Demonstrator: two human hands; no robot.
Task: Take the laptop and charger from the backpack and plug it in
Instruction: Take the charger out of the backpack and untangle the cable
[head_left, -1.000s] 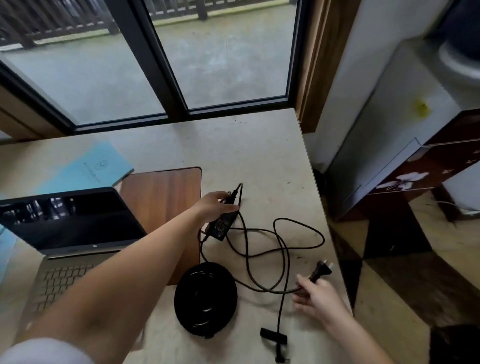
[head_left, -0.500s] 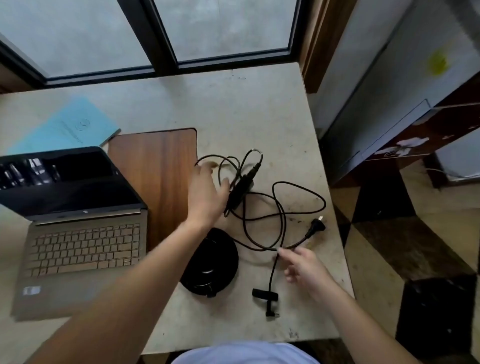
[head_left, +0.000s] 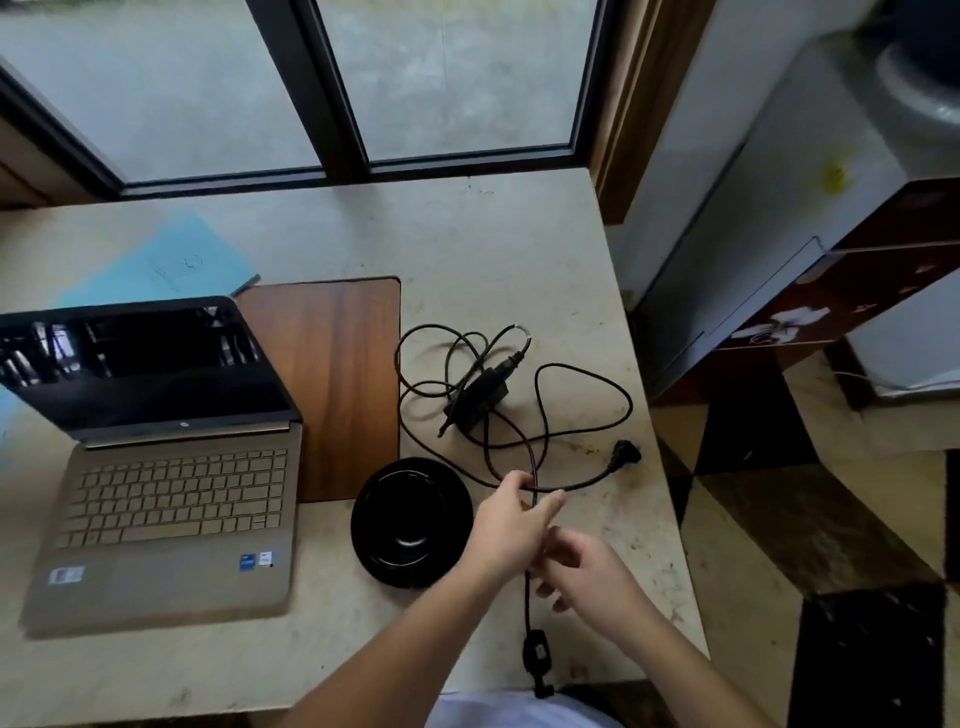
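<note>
A gold laptop (head_left: 171, 499) stands open on the left of the stone table (head_left: 493, 249), its screen dark. The black charger brick (head_left: 478, 397) lies right of centre among loops of its black cable (head_left: 587, 431). The wall plug (head_left: 626, 449) rests near the table's right edge. My left hand (head_left: 511, 527) pinches the cable where two strands cross, just right of a black dish. My right hand (head_left: 589, 574) is directly below it, fingers curled around the strand that runs down to the cable's end (head_left: 537, 654) at the front edge. No backpack is in view.
A black round dish (head_left: 410, 525) sits between laptop and hands. A wooden board (head_left: 337, 379) lies behind it, and a blue booklet (head_left: 171, 265) at the back left. A window runs along the far side. A white cabinet (head_left: 779, 197) stands right of the table over tiled floor.
My left hand has left the charger brick and come down to the cable beside my right hand. The brick now lies free on the table. The camera has tilted back slightly.
</note>
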